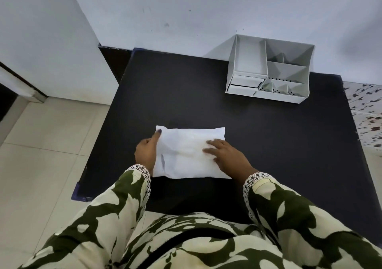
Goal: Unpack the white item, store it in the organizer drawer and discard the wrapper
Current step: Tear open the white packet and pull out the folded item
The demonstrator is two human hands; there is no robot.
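A white wrapped package (189, 144) lies flat on the black table (268, 144), near its front middle. My left hand (146, 152) holds the package's left edge, thumb on top near the far left corner, fingers hidden under or behind the wrapper. My right hand (225, 155) rests palm down on the package's right half, fingers spread. The wrapper has a small tear or fold near its lower left. A white desk organizer (268, 70) with several open compartments and small drawers at its front left stands at the table's far right, against the wall.
A white wall runs behind the table. Pale tiled floor lies to the left, with a white cabinet or door frame (31, 78) at the far left. A patterned cloth surface (365, 111) shows beyond the table's right edge.
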